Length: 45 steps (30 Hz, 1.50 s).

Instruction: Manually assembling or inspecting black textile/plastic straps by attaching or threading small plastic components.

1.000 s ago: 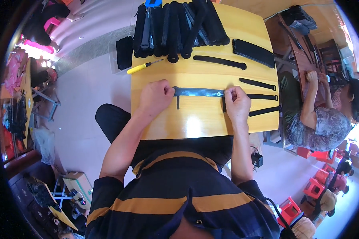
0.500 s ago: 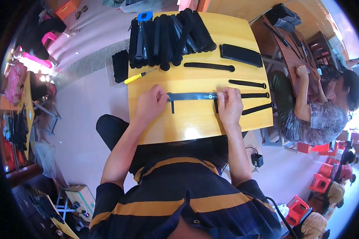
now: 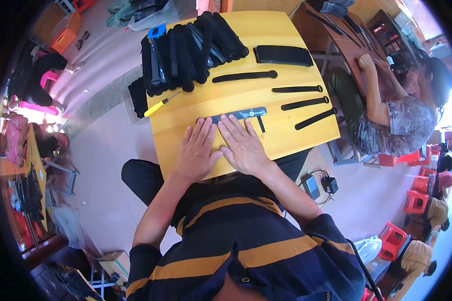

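Observation:
A long dark flat strip (image 3: 246,114) lies across the middle of the yellow wooden table (image 3: 291,135). My left hand (image 3: 197,150) rests flat on the table, fingers spread, its fingertips at the strip's left end. My right hand (image 3: 242,145) lies flat beside it, fingertips touching the strip near its middle. Neither hand grips anything. A thin black piece (image 3: 261,124) hangs down from the strip to the right of my right hand.
A pile of black straps (image 3: 191,50) fills the table's far left. A yellow-handled screwdriver (image 3: 158,105), a black flat case (image 3: 283,55) and several single black straps (image 3: 301,104) lie around. Another person (image 3: 391,115) sits at a neighbouring table on the right.
Both hands have come together from the strip's two ends to its left half, and now lie flat side by side. The view has shifted, so the table sits more to the right.

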Available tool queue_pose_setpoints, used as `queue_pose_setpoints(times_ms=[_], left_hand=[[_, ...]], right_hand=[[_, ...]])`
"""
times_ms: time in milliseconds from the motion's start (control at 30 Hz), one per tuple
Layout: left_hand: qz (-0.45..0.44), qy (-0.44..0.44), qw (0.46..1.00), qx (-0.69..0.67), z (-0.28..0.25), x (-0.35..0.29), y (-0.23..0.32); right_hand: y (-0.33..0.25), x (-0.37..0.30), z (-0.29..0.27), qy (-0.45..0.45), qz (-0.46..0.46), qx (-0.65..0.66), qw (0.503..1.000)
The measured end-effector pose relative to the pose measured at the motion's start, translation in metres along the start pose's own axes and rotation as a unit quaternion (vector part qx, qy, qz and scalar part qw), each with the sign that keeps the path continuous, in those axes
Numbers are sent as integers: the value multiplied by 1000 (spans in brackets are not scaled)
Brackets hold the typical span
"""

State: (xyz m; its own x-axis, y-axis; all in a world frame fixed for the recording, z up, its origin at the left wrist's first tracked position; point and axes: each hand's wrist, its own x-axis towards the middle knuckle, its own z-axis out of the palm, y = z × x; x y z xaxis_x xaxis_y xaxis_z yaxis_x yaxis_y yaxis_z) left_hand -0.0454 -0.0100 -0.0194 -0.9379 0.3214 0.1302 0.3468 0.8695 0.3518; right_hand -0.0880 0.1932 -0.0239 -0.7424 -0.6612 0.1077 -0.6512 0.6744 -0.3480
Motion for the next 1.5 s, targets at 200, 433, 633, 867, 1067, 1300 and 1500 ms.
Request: queue_pose_setpoints(times_ms=[200, 433, 633, 867, 1067, 1300, 1500], left_hand=[[-4, -19, 1000, -1, 4, -3, -6], [-6, -36, 999, 3, -1, -4, -8], [-6, -47, 999, 3, 0, -2, -7], [-26, -17, 999, 17, 4, -15, -14], [-54, 9, 998, 14, 1, -28, -17], [-40, 25, 999, 20, 2, -28, -16], [-43, 13, 999, 21, 6, -23, -16]], right_hand=[[14, -6, -2, 15, 26, -11, 1000], [44, -20, -10, 41, 105, -47, 992], [55, -27, -15, 42, 123, -68, 989], [52, -22, -16, 41, 112, -59, 991], [50, -27, -12, 69, 122, -79, 987], [5, 4, -10, 53, 25, -53, 997], [-4, 15, 12, 15, -22, -25, 999]])
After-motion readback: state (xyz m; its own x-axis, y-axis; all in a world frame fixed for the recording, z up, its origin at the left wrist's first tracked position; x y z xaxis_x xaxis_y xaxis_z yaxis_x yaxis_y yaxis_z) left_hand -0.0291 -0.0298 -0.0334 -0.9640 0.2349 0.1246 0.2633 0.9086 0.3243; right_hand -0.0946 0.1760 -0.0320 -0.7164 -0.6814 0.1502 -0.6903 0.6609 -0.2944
